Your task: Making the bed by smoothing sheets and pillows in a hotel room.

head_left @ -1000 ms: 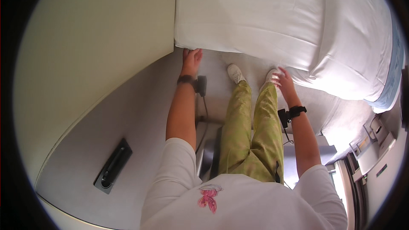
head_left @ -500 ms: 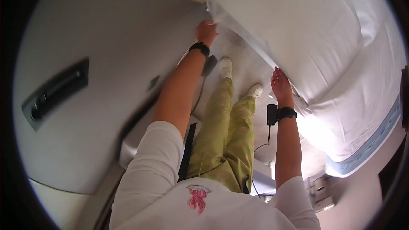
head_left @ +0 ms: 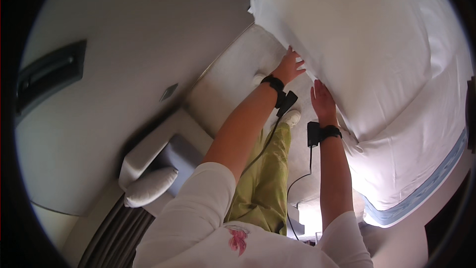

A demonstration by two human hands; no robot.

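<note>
A large white bed sheet (head_left: 369, 54) covers the bed on the right and hangs over its near edge. My left hand (head_left: 289, 67) is at this edge, its fingers spread and their tips touching the sheet's hem. Close by on the right, my right hand (head_left: 324, 101) lies along the same hanging side, fingers stretched out. Neither hand shows cloth gripped in its fingers. Both wrists wear black straps with small black boxes and cables.
A grey wall with a dark recessed panel (head_left: 52, 77) fills the left. Below it stands a pale armchair (head_left: 148, 144) with a white cushion (head_left: 151, 187), next to dark curtains (head_left: 116, 235). A blue patterned band (head_left: 419, 196) runs along the bed's lower right.
My left hand has moved right and nearer, from the sheet's far corner to a place close to my right hand. My right hand has hardly moved. The armchair has come into fuller view.
</note>
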